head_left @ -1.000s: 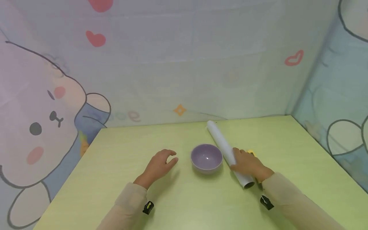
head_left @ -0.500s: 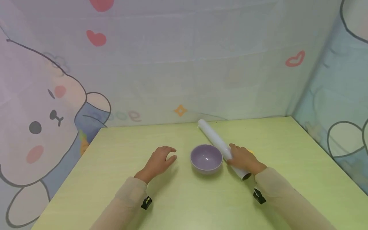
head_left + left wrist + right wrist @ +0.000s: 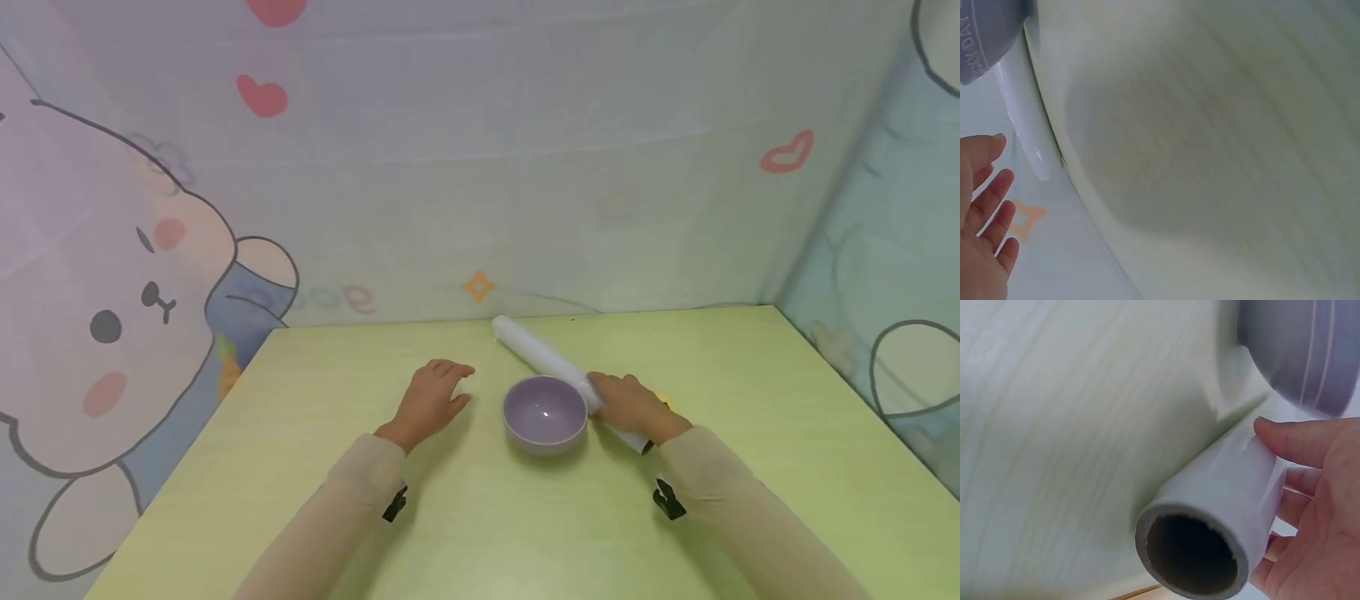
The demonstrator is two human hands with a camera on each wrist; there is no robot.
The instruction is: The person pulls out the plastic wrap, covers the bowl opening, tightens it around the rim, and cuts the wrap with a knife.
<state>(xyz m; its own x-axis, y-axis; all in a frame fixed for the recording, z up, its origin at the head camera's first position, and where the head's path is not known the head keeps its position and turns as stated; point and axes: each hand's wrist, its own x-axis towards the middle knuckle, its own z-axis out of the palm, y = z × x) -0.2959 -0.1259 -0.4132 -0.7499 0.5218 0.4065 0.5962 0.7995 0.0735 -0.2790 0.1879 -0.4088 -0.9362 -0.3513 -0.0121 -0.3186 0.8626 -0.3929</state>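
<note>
A light purple bowl [image 3: 545, 412] sits upright at the middle of the table. Behind it and to its right lies a long white roll of cling film [image 3: 538, 353], slanting from the back edge toward the front right; its hollow cardboard core [image 3: 1192, 553] faces the right wrist camera. My right hand [image 3: 633, 407] grips the roll near its front end, thumb on one side and fingers on the other. To the left of the bowl my left hand [image 3: 429, 400] hovers with relaxed, spread fingers, holding nothing. In the left wrist view, raised lettering shows on the bowl [image 3: 988, 34].
Just behind my right wrist, a small yellow thing [image 3: 665, 402] peeks out, mostly hidden. The pale yellow-green table [image 3: 480, 533] ends at a printed cloth backdrop [image 3: 525, 208] behind and at the sides.
My right hand has turned the roll of cling film: its far end has swung left behind the bowl, its near end has shifted back. My left hand has moved slightly up and forward.
</note>
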